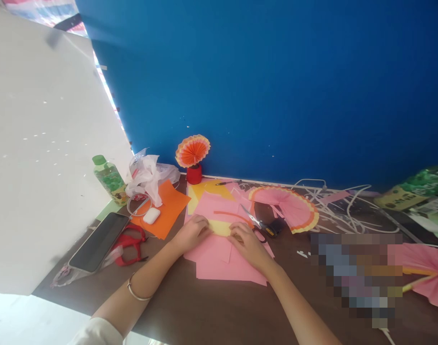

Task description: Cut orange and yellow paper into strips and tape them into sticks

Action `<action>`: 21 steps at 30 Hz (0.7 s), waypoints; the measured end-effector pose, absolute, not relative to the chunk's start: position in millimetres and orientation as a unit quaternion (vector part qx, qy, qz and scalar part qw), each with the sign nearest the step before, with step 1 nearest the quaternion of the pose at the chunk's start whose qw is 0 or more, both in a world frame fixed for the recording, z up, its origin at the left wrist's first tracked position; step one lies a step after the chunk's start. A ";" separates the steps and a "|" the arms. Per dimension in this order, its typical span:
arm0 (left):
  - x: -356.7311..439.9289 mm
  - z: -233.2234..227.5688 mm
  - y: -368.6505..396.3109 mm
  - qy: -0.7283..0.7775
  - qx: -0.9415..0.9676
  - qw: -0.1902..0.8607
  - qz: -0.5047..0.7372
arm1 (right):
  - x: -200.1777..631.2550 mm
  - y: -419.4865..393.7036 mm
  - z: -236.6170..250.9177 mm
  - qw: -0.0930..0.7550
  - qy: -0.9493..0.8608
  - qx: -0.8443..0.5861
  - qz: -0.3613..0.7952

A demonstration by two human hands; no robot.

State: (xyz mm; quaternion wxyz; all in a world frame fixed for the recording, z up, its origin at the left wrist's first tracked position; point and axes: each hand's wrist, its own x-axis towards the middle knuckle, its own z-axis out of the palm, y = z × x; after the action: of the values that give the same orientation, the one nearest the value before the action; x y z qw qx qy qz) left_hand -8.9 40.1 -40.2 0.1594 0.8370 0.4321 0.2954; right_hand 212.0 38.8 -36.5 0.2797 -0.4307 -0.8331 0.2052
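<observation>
A yellow paper strip [219, 227] lies across a pile of pink paper sheets [229, 270]. At its left end my left hand [194, 233] grips it with fingers bent together. My right hand [248, 242] pinches the right end, its fingertips pressed on the paper. An orange paper strip [231, 214] rests on pink paper just beyond the yellow one. Scissors [261, 224] with parted blades lie close to my right hand. Behind them is a pleated pink paper fan [283, 206] edged in orange and yellow.
Left of my arms are a phone [98, 242], red plastic pieces [130, 244], a white earphone case [151, 215] on orange paper [170, 206], and a green-capped bottle [109, 179]. A paper flower [193, 151] stands by the blue wall. White cables [342, 211] tangle at right.
</observation>
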 end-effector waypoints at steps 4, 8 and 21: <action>-11.5 -39.4 42.4 0.443 0.834 0.148 0.295 | 211.4 38.6 -38.6 0.274 -0.826 -0.452 0.195; -12.5 -41.2 43.1 0.458 0.837 0.114 0.278 | 211.5 40.2 -42.3 0.282 -0.814 -0.478 0.172; -11.3 -41.1 39.2 0.533 0.822 -0.027 0.198 | 214.8 47.2 -56.9 0.274 -0.814 -0.506 0.077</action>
State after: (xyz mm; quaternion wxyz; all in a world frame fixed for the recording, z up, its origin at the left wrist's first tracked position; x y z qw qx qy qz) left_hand -11.3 39.2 -41.1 -0.0268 0.8223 0.5328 0.1980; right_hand 214.8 47.2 -56.9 0.2737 -0.5065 -0.8140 0.0768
